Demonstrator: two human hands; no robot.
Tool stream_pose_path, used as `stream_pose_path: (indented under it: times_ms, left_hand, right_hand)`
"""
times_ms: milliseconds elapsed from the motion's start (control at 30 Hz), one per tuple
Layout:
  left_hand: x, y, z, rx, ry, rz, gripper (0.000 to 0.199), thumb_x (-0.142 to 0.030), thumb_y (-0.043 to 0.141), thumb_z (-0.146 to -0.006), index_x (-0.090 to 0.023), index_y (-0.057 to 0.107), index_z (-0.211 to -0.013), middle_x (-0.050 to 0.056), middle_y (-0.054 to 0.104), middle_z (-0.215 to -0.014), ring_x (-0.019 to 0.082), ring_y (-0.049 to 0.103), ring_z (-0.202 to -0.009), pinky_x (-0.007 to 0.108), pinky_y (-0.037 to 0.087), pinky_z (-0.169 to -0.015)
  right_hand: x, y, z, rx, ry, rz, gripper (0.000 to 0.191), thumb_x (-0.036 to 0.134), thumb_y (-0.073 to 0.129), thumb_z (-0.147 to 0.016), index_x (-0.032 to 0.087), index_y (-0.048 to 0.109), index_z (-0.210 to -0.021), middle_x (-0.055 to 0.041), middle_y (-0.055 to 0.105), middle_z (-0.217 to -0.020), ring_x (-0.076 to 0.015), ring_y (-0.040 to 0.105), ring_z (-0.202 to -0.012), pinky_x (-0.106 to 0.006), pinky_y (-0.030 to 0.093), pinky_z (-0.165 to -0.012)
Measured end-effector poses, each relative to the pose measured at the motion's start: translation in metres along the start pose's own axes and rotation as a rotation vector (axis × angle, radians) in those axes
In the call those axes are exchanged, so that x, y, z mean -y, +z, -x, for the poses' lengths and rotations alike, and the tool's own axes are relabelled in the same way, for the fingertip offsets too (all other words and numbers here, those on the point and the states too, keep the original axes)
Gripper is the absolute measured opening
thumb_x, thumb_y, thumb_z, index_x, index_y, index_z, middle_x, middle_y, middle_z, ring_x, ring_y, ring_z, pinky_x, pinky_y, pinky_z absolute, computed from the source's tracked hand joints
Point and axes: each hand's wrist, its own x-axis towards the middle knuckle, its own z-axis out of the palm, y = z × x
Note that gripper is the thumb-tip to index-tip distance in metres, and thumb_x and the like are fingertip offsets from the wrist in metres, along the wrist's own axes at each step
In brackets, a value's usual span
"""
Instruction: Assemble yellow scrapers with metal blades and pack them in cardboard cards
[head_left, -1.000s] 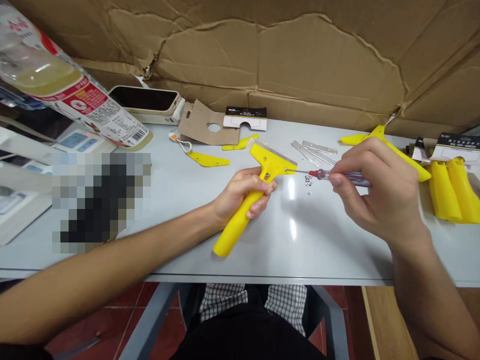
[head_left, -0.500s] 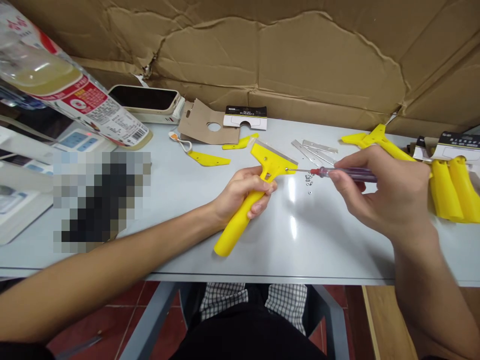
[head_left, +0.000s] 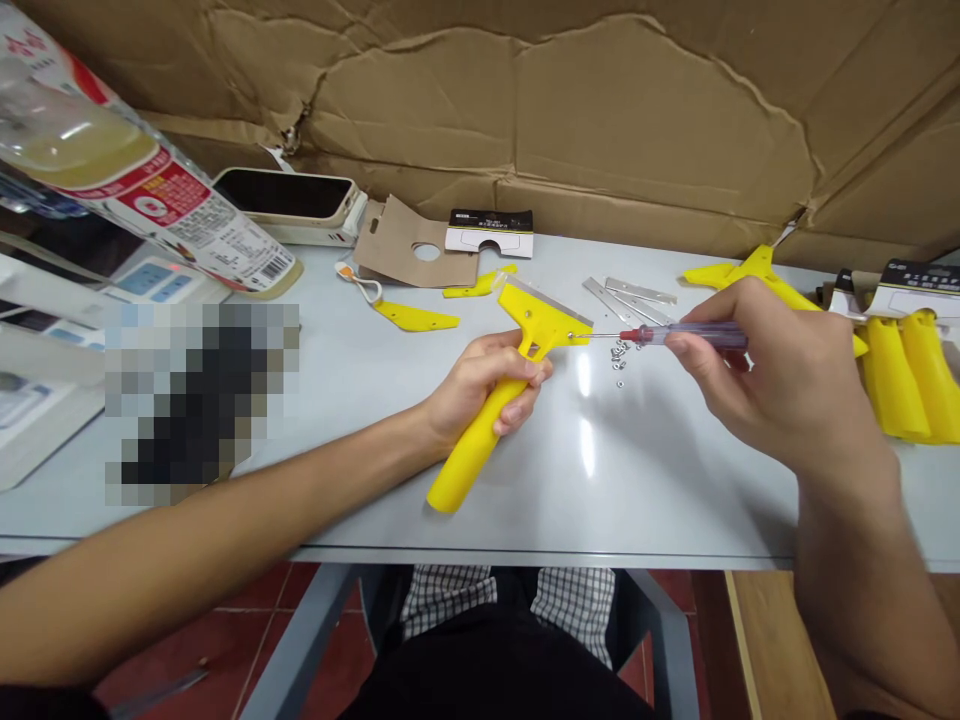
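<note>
My left hand (head_left: 487, 390) is wrapped round the neck of a yellow scraper (head_left: 474, 450), its head pointing up and its handle down toward the table's front edge. A metal blade (head_left: 551, 303) runs along the top of the head. My right hand (head_left: 780, 375) grips a screwdriver (head_left: 697, 335) with a clear purplish handle and red collar. The screwdriver's tip meets a screw at the right end of the scraper head. Several small nuts and screws (head_left: 619, 355) lie just below the shaft. Beyond them are several loose metal blades (head_left: 637, 292).
Two yellow strips (head_left: 416, 318) lie behind the left hand, near cardboard packaging (head_left: 412, 245) and a phone (head_left: 289, 192). A bottle (head_left: 180, 200) leans in at the left. More yellow scrapers (head_left: 892, 380) lie at the right. Cardboard (head_left: 570, 120) stands behind.
My right hand has shifted and turned slightly round the screwdriver handle. The scraper has moved a little to the left, with the screwdriver's tip still at the screw.
</note>
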Motion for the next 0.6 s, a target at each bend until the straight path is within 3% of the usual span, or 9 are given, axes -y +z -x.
stream_pose_path:
  times_ms: [67,200,333,500,600]
  left_hand:
    - [0.0004,-0.0002,0.0001,0.003,-0.001,-0.005,0.017,-0.022,0.076,-0.066,-0.015,0.061,-0.069,-0.003,0.059,-0.057,0.005,0.041,-0.032,0.019,0.033,-0.028]
    - [0.0003,0.0005,-0.0004,-0.010,0.001,-0.003,0.017,-0.022,0.076,-0.067,-0.015,0.060,-0.068,-0.004,0.059,-0.057,0.005,0.041,-0.033,0.018,0.033,-0.029]
    - [-0.0003,0.0007,-0.0010,-0.005,0.005,-0.005,0.017,-0.022,0.075,-0.067,-0.015,0.060,-0.068,-0.004,0.058,-0.055,0.005,0.040,-0.033,0.018,0.033,-0.030]
    - [0.0003,-0.0007,-0.0012,0.004,0.008,-0.013,0.016,-0.023,0.074,-0.069,-0.016,0.060,-0.069,-0.005,0.055,-0.052,0.006,0.040,-0.032,0.018,0.033,-0.030]
    - [0.0006,-0.0004,-0.0009,0.015,0.004,-0.026,0.016,-0.023,0.074,-0.069,-0.016,0.060,-0.068,-0.004,0.056,-0.052,0.006,0.040,-0.031,0.019,0.033,-0.029]
  right_hand:
    - [0.0005,-0.0016,0.0000,0.018,0.004,0.006,0.024,0.048,0.062,-0.105,0.025,0.061,-0.096,0.0003,0.063,-0.065,-0.0195,0.055,-0.050,-0.036,0.037,-0.054]
    - [0.0014,-0.0042,0.0043,0.077,0.030,-0.096,0.021,0.035,0.070,-0.095,0.026,0.062,-0.112,-0.0020,0.070,-0.082,-0.0217,0.064,-0.060,-0.035,0.043,-0.054]
    - [0.0008,-0.0008,0.0066,0.056,0.006,-0.093,0.017,0.030,0.069,-0.096,0.027,0.062,-0.110,-0.0035,0.073,-0.087,-0.0228,0.067,-0.064,-0.035,0.046,-0.054]
    - [0.0006,0.0027,0.0032,-0.026,-0.043,-0.028,0.019,0.042,0.072,-0.101,0.027,0.061,-0.100,-0.0017,0.071,-0.078,-0.0216,0.066,-0.061,-0.036,0.045,-0.057]
    - [0.0018,0.0005,0.0027,-0.012,-0.022,-0.002,0.016,0.041,0.070,-0.101,0.028,0.062,-0.098,-0.0008,0.068,-0.073,-0.0217,0.063,-0.059,-0.036,0.043,-0.058]
